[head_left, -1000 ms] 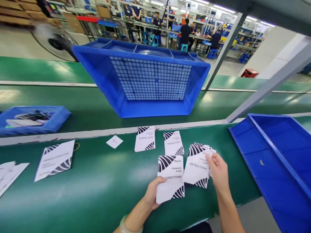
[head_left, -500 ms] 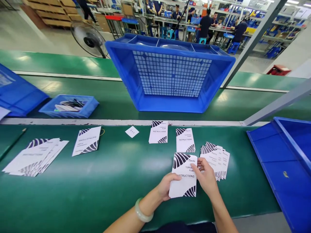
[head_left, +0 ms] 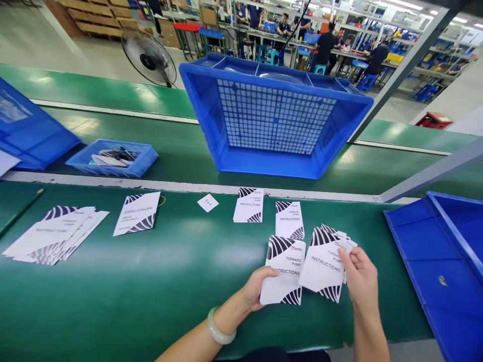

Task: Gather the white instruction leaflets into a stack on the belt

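Note:
My left hand [head_left: 259, 287] grips a stack of white instruction booklets [head_left: 284, 274], thumb across the front cover. To its right, my right hand [head_left: 360, 274] pinches a single instruction booklet [head_left: 321, 266] by its right edge. That booklet is tilted and partly covers a fanned pile of booklets [head_left: 335, 232] on the table. Beyond the hands lie two neat booklet stacks, a nearer stack [head_left: 289, 218] and a farther stack [head_left: 248, 206]. A small white paper slip [head_left: 208, 202] with handwriting rests left of them.
A large blue crate [head_left: 271, 161] leans beyond the white rail. Another blue crate [head_left: 415, 251] stands at right. Far left are a fanned booklet pile [head_left: 53, 236], a single-looking booklet stack [head_left: 136, 213] and a small blue tray [head_left: 113, 158] of oddments. People work at benches behind.
My right hand has moved right, carrying one booklet away from the stack in my left hand and over the fanned pile. The left hand keeps its hold. The view has shifted slightly.

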Demonstrator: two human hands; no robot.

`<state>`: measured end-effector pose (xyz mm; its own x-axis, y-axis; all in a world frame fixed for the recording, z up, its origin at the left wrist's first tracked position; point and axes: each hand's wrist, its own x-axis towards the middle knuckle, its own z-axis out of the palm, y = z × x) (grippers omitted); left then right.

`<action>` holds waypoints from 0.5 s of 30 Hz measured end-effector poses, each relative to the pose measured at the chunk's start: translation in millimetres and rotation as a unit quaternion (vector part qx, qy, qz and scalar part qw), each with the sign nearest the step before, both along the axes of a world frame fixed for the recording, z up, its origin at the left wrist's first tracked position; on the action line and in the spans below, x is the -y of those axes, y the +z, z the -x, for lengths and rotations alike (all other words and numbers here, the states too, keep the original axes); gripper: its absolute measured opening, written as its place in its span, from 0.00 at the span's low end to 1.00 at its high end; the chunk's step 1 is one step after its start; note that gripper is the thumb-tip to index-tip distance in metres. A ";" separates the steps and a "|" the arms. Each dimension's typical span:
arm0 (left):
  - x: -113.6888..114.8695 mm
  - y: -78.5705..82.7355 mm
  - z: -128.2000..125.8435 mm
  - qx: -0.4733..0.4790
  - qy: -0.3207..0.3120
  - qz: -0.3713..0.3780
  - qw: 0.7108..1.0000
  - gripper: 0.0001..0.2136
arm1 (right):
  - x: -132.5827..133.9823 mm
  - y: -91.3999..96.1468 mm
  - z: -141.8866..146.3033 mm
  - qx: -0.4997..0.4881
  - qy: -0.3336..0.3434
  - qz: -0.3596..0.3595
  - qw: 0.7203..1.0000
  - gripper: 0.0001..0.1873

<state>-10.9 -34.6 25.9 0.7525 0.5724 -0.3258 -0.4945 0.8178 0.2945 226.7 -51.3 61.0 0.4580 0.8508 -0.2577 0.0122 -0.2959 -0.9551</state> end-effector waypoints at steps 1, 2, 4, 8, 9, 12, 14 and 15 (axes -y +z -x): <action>-0.7 2.5 0.3 0.020 -0.003 -0.020 1.000 0.24 | -2.8 -1.6 -8.7 0.026 -0.005 0.010 1.000 0.21; -1.4 4.9 0.4 0.037 -0.006 -0.038 0.999 0.25 | -5.4 -3.7 -15.3 0.084 -0.007 0.020 0.996 0.23; -2.2 8.6 -0.1 0.054 -0.011 -0.063 0.996 0.25 | -8.7 -8.7 -19.3 0.247 -0.002 0.028 0.969 0.29; -1.4 8.9 -2.9 0.051 -0.024 -0.074 0.996 0.27 | -4.2 -15.0 10.1 0.290 0.084 0.017 0.953 0.27; -0.8 7.7 -3.5 0.044 -0.027 -0.068 0.996 0.27 | -2.0 -15.4 21.2 0.238 0.124 0.022 0.963 0.25; 1.3 3.0 -4.6 -0.017 -0.018 -0.019 1.000 0.26 | 1.2 -15.8 47.9 0.160 0.193 0.055 0.967 0.22; 2.4 0.8 -4.7 -0.068 -0.009 0.014 0.998 0.25 | 0.8 -15.9 55.8 0.161 0.199 0.072 0.964 0.21; 2.8 0.3 -4.6 -0.083 -0.007 0.024 0.996 0.25 | 0.5 -15.7 57.0 0.166 0.201 0.076 0.962 0.22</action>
